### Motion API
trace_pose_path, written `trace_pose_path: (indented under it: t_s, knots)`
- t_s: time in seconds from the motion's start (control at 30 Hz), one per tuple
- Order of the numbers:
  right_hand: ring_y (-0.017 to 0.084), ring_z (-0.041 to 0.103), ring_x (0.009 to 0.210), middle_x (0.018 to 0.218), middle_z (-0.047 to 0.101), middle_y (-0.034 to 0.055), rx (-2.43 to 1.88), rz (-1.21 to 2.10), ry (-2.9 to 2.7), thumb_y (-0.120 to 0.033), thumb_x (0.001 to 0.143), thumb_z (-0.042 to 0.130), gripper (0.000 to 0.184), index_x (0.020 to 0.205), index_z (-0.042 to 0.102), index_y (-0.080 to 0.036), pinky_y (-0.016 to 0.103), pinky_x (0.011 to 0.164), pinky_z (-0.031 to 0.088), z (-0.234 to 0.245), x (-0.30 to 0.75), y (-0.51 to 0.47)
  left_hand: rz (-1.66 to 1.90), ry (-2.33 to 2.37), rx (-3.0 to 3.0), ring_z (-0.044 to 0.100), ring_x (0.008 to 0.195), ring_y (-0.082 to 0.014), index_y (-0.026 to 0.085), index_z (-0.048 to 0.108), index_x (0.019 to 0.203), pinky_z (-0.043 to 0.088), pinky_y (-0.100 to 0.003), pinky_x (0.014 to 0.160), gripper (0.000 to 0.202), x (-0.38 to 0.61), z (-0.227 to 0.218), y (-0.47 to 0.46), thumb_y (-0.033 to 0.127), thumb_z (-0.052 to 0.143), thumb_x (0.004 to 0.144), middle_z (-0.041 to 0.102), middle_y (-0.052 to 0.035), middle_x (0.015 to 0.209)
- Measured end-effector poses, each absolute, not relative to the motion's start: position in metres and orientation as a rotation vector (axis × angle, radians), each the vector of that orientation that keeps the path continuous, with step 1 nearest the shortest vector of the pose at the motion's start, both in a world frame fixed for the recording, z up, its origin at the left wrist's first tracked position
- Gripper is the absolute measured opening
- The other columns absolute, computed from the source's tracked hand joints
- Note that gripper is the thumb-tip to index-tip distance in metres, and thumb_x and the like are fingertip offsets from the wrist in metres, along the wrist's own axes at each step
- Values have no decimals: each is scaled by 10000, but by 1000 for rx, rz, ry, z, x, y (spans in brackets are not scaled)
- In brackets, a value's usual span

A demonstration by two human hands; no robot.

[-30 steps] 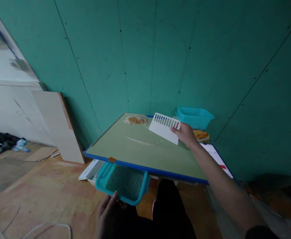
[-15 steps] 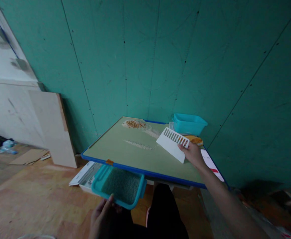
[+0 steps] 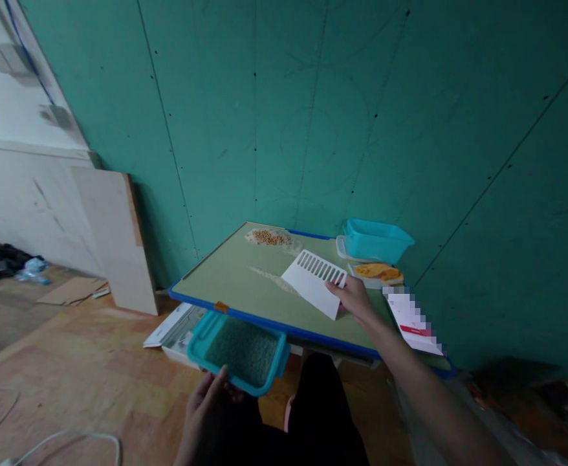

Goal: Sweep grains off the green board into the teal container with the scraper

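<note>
My right hand grips the edge of a flat white scraper with a row of slots along its top. The scraper's left corner lies over a thin line of pale grains on the greenish tabletop. Below the table's front edge, my left hand is closed on the near rim of a shallow teal tub. Its inside looks grey and speckled; I cannot tell whether that is mesh or contents. Farther back on the table lies a pile of brown beans among more pale grains.
At the back right stands a teal bin, with a yellow cloth-like item in front of it. A phone-like white panel lies at the right edge. A white box sits under the table, and a board leans against the wall.
My right hand and the white scraper have moved left across the tabletop, toward the line of grains. My left hand still holds the tub; the camera view has shifted slightly.
</note>
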State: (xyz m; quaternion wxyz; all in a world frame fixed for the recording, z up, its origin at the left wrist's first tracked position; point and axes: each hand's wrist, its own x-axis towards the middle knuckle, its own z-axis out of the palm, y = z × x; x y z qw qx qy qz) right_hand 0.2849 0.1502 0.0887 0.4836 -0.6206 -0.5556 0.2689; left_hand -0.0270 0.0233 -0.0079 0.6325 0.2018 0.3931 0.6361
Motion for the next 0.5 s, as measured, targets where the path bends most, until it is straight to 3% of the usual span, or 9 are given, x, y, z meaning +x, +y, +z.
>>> trace_pose_path:
  t_s: [0.2, 0.5]
  knots:
    - [214, 646, 650, 713, 704, 58, -1445, 721, -1380, -428, 686, 671, 280, 777, 644, -164, 285, 543, 474, 81, 257, 153, 1452, 898, 419, 603, 451, -148, 162, 645, 660, 499, -257, 476, 320, -30, -15, 26, 373, 879, 604, 652, 4, 517]
    - [215, 641, 647, 738, 705, 52, -1344, 975, -1269, -483, 643, 732, 372, 818, 643, -167, 300, 559, 475, 99, 248, 143, 1458, 875, 464, 598, 472, -135, 164, 627, 675, 482, -242, 485, 312, -32, -17, 25, 385, 847, 657, 633, 19, 521]
